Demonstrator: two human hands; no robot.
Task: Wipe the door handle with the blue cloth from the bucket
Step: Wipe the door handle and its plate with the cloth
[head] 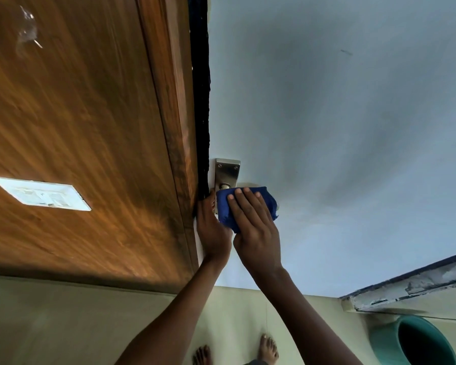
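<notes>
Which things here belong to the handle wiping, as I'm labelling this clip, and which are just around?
Job: blue cloth, door handle, right hand, left hand, green bucket.
Around: switch plate, wooden panel.

Home interior, doorway. Pale blue door (327, 127) with metal handle plate (227, 171), wood-grain panel (77, 114) carrying white switch plate (41, 193), cream floor (63, 325), bare feet (269, 347) on it, green bucket (385, 341) by chipped ledge (419, 288).

blue cloth (223, 208) over door handle (227, 170), right hand (257, 229) flat
</notes>
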